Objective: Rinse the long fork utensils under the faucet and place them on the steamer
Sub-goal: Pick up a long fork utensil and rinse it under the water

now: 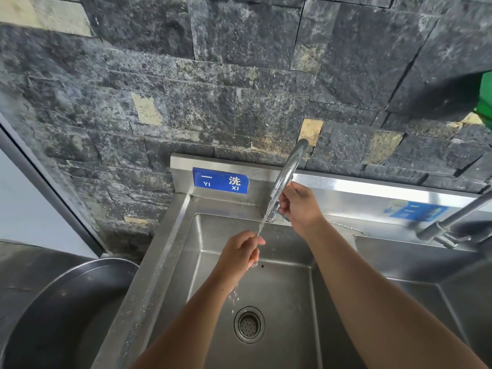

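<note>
No long fork shows anywhere in the head view. Water runs from the curved steel faucet (288, 169) into the left sink basin (282, 288). My left hand (239, 253) is under the stream with its fingers loosely curled, and water splashes off it; I see nothing in it. My right hand (299, 206) is at the base of the faucet, its fingers curled round the tap handle (282, 213). A large round steel vessel (66, 302), possibly the steamer, stands to the left of the sink.
The basin has a round drain strainer (249, 324) in its floor. A second basin (426, 275) lies to the right, with another faucet (452, 222) reaching over it. A dark stone wall (213, 89) rises behind, with a blue sign (220, 180) on the steel backsplash.
</note>
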{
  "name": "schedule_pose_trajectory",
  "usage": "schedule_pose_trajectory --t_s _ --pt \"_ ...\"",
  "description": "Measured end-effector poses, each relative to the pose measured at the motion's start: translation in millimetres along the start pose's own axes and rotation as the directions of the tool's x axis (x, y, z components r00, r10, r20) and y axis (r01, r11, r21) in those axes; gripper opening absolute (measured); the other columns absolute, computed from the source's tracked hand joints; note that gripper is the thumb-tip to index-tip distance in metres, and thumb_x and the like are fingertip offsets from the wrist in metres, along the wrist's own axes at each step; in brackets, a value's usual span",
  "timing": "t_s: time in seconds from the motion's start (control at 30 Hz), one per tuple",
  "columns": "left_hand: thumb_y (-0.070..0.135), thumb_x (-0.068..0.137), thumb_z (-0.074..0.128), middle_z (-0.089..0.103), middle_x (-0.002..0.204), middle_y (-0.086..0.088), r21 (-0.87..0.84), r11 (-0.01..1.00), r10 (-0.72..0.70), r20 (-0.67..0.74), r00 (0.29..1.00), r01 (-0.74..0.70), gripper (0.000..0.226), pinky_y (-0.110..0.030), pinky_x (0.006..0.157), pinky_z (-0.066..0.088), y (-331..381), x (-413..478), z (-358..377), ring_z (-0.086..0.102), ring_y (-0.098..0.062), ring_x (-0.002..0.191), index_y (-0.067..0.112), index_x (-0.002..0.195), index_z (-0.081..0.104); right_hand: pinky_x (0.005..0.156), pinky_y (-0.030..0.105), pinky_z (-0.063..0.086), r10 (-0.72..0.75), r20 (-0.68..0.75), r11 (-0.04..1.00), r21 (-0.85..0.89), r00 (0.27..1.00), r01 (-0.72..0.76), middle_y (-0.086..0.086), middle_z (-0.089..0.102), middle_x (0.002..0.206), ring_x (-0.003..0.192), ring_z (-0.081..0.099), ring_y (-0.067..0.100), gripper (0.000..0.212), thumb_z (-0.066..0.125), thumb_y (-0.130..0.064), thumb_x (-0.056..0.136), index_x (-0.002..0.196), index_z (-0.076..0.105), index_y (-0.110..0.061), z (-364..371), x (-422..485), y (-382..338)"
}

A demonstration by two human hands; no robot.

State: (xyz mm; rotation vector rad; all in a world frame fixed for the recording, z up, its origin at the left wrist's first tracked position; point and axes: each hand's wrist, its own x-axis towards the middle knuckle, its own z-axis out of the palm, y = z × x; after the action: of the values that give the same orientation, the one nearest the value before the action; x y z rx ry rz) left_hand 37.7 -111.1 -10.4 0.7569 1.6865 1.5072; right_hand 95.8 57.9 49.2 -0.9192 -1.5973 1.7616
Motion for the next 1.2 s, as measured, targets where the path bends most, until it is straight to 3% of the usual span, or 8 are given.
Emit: schedule_pose_trajectory --t_s 0.13,0.23,0.6,0.83,1.03,1.2 --pt "0.009 0.099 0.045 0.048 0.052 0.002 -0.056 0.998 -0.041 -0.032 0.999 0.04 0.023 -0.016 0.039 0.026 -6 0 -2 0.034 -0.005 0.039 -0.001 0.092 0.065 0.049 0.026 0.039 0.035 -0.005 0.999 -0.04 0.999 -0.036 -0.002 0.051 0.052 0.049 0.042 0.014 0.029 0.043 -0.01 0.102 0.09 0.062 0.007 7 -8 18" --pt "0.006 0.099 0.042 0.045 0.047 0.007 -0.073 0.995 -0.066 -0.024 0.998 0.064 0.025 -0.018 0.038 0.024 -9 -3 -5 0.031 -0.005 0.037 0.005 0.087 0.064 0.046 0.023 0.036 0.061 -0.003 0.997 -0.054 0.998 -0.061 -0.001 0.05 0.052 0.047 0.041 0.011 0.031 0.043 -0.008 0.101 0.081 0.067 -0.005 17 -18 35" --pt "0.004 0.097 0.041 0.044 0.047 0.001 -0.07 0.983 -0.176 -0.104 0.979 0.169 0.027 -0.016 0.038 0.02 -24 -19 -3 0.028 -0.007 0.035 0.007 0.082 0.064 0.042 0.021 0.024 0.128 0.011 0.991 0.034 0.992 -0.129 0.003 0.039 0.05 0.041 0.031 0.01 0.031 0.047 -0.007 0.101 0.076 0.064 -0.003 30 -54 81" --pt "0.009 0.096 0.042 0.044 0.047 0.003 -0.167 0.953 -0.275 -0.123 0.954 0.253 0.028 -0.015 0.036 0.019 -41 -31 3 0.026 -0.009 0.036 0.009 0.082 0.066 0.05 0.028 0.037 0.193 0.08 0.981 -0.019 0.978 -0.192 -0.002 0.048 0.05 0.046 0.042 0.012 0.028 0.056 -0.017 0.099 0.077 0.068 -0.004 26 -69 101" --pt "0.005 0.096 0.036 0.032 0.047 0.006 -0.283 0.909 -0.361 -0.167 0.918 0.306 0.029 -0.014 0.04 0.014 -54 -53 16 0.018 -0.008 0.039 0.009 0.08 0.06 0.048 0.027 0.04 0.133 0.105 0.991 -0.034 0.986 -0.13 0.009 0.062 0.065 0.049 0.048 0.017 0.008 0.058 0.003 0.092 0.089 0.063 -0.002 30 -75 101" --pt "0.006 0.098 0.036 0.03 0.051 0.003 -0.328 0.891 -0.38 -0.159 0.911 0.314 0.028 -0.015 0.042 0.012 -56 -63 16 0.017 -0.008 0.039 0.009 0.082 0.059 0.045 0.025 0.042 0.086 0.126 0.992 -0.106 0.988 -0.072 0.005 0.067 0.062 0.045 0.049 0.016 0.007 0.056 -0.001 0.096 0.094 0.062 0.0 34 -75 100"
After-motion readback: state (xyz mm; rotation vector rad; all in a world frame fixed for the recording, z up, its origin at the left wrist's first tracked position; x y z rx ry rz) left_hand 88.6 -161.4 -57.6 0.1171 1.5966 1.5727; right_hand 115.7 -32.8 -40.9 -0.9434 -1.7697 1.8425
